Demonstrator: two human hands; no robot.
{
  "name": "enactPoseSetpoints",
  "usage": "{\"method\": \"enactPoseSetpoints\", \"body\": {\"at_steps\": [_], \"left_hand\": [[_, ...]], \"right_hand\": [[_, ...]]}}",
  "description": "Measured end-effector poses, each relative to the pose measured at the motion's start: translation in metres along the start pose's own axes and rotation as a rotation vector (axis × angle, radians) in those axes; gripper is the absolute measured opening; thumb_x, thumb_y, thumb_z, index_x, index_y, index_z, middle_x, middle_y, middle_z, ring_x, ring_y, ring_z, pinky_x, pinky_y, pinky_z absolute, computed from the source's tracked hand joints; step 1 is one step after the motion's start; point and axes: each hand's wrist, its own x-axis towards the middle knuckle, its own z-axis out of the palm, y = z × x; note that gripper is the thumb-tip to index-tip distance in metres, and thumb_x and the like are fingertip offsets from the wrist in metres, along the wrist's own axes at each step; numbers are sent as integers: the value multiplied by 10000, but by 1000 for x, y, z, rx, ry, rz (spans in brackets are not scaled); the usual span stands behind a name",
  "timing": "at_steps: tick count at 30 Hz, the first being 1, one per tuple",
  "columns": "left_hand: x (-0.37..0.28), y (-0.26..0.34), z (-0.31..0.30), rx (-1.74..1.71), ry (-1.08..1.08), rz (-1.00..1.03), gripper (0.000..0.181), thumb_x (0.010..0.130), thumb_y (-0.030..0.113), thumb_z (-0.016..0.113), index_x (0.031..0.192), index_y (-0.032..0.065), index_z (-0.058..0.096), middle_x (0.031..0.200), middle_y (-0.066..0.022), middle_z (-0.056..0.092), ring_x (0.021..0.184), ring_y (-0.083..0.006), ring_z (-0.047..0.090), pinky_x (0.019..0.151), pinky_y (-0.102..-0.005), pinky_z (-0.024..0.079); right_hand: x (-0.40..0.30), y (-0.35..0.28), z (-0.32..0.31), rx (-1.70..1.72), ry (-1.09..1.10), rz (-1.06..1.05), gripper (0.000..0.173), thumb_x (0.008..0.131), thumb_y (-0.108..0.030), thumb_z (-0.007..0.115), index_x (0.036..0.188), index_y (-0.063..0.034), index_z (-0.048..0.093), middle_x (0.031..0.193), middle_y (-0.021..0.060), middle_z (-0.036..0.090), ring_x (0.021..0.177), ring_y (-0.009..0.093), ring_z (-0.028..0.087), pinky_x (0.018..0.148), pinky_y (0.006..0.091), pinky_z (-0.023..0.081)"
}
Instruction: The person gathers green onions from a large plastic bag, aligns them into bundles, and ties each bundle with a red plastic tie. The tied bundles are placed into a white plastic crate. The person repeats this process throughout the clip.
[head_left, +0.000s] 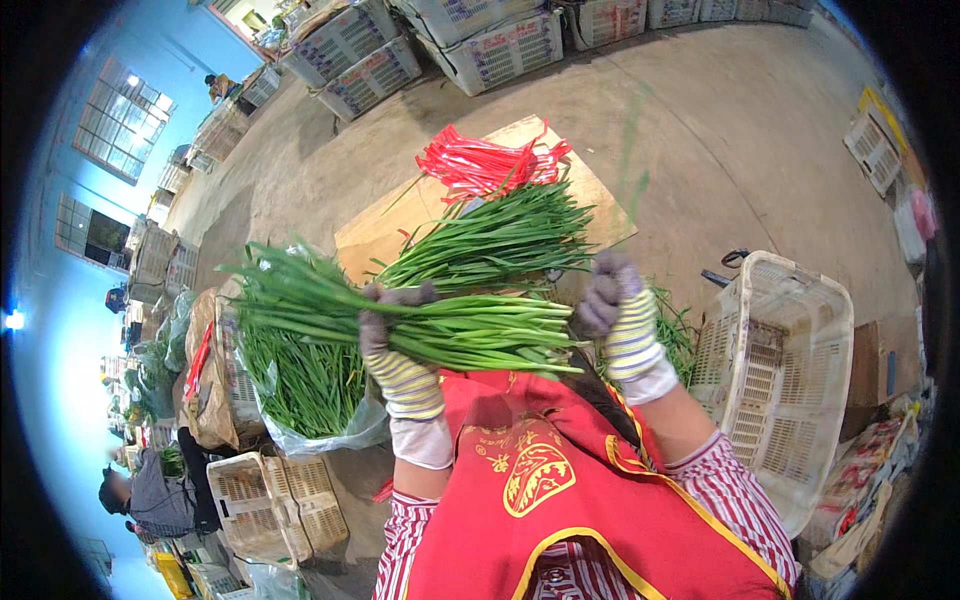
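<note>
My left hand (382, 322), in a striped work glove, is closed around a bunch of long green leafy stalks (480, 326), its pale ends pointing right. My right hand (611, 296), gloved alike, is beside those ends with its fingers curled; a blurred green leaf (637, 191) shows above it, and whether the hand grips it I cannot tell. Beyond my hands, a pile of the same stalks (502, 232) lies on a wooden board (367, 232), with red plastic ties (484, 161) at its far side. More leaves (307, 390) fill a plastic-lined crate on the left.
An open white plastic crate (795, 375) stands to the right, near loose green leaves (675, 330) on the floor. Another crate (274, 502) sits at lower left. Stacked crates (495, 52) line the far side. A person (161, 491) is at lower left, another (223, 88) far off.
</note>
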Motion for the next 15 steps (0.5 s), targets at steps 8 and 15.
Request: {"method": "enactPoseSetpoints", "body": {"at_steps": [8, 15], "left_hand": [[-7, -1, 9, -516, -367, -231, 255, 810, 132, 686, 1023, 113, 548, 754, 66, 503, 735, -100, 490, 928, -404, 407], [-1, 13, -13, -375, -188, -52, 263, 845, 161, 650, 1085, 97, 563, 799, 63, 552, 745, -91, 539, 876, -371, 455]], "right_hand": [[-16, -6, -11, 19, -594, 328, 700, 798, -312, 679, 1378, -68, 372, 1210, 70, 475, 944, 105, 527, 802, 246, 426], [-38, -1, 2, -457, -457, 389, 376, 893, -376, 582, 1035, -34, 652, 877, 0, 642, 770, 70, 548, 680, 241, 441]]}}
